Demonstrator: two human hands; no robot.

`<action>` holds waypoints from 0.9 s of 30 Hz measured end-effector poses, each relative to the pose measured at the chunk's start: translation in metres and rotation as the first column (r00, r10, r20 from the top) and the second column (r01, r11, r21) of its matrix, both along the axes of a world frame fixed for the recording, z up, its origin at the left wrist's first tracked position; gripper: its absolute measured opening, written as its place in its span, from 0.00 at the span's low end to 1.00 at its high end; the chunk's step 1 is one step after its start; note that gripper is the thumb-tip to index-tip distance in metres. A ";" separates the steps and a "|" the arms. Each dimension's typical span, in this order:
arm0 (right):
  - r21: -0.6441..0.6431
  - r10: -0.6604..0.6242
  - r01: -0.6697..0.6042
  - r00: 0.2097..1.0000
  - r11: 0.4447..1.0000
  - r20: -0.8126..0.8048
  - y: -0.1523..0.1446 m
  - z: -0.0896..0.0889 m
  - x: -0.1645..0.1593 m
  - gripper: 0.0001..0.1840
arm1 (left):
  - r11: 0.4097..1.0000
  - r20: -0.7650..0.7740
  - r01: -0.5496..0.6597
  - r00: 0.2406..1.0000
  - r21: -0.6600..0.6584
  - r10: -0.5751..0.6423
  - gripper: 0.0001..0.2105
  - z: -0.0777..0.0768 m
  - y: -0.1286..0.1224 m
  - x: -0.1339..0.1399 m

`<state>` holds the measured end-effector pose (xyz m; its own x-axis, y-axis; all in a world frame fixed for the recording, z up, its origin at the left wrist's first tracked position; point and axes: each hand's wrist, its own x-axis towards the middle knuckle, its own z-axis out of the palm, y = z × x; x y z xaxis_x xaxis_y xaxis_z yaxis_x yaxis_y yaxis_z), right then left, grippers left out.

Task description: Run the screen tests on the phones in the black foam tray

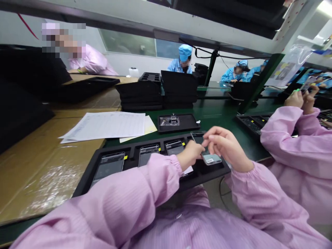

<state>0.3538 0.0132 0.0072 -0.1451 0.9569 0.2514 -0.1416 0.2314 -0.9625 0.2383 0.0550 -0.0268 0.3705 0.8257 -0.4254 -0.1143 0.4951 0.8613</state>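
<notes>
My left hand (192, 154) grips a smartphone (211, 158) by its left edge, over the right end of a black foam tray (166, 136). The phone is tilted, and a small white label shows near its lower end. Above it hovers my right hand (228, 145), fingers bent and apart; whether a fingertip touches the phone I cannot tell. In the tray's pockets lie a left smartphone (110, 166), a middle smartphone (148, 154) and a third smartphone (175, 147) partly covered by my left hand. Yellow tabs stick out beside these phones.
Behind the tray sits a small black tray (188, 122) with a clear plastic piece. Printed sheets (109, 126) lie at left on cardboard (52, 166). Stacked black trays (141, 95) stand farther back. At right, a co-worker's sleeves (282, 128) reach near another phone tray (250, 124). A green post (261, 81) rises there.
</notes>
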 end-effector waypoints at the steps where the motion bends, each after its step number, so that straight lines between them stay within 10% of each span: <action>1: -0.017 -0.006 0.005 0.999 1.000 -0.042 -0.011 -0.006 0.000 0.11 | 0.999 0.013 -0.028 1.000 0.019 0.028 0.05 0.007 0.001 -0.010; 9: -0.186 0.015 -0.067 0.963 0.980 -0.268 -0.045 -0.044 -0.026 0.15 | 0.964 0.126 -0.255 0.962 0.082 0.243 0.07 0.053 -0.004 -0.069; 27: -0.224 -0.047 -0.073 0.872 0.972 -0.488 -0.044 -0.056 -0.061 0.20 | 0.887 0.325 -0.380 0.900 0.262 0.290 0.13 0.040 -0.032 -0.077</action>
